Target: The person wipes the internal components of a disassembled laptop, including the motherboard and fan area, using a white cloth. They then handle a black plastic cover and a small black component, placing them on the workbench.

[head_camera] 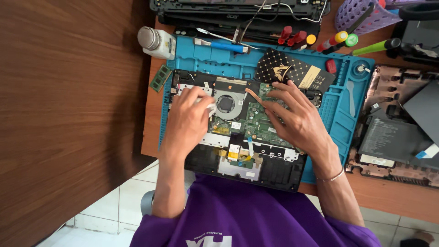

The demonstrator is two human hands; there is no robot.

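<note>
An opened laptop base lies on a blue work mat, showing a green motherboard, a round cooling fan and a copper heat pipe. My left hand rests on the base's left side, fingers curled over a small white piece beside the fan. My right hand lies spread on the motherboard, fingertips touching the board near the heat pipe. Whether either hand grips anything is unclear.
A black patterned card lies at the mat's back. A white bottle and a green memory stick sit left. Screwdrivers, a purple basket and other laptop shells crowd the back and right.
</note>
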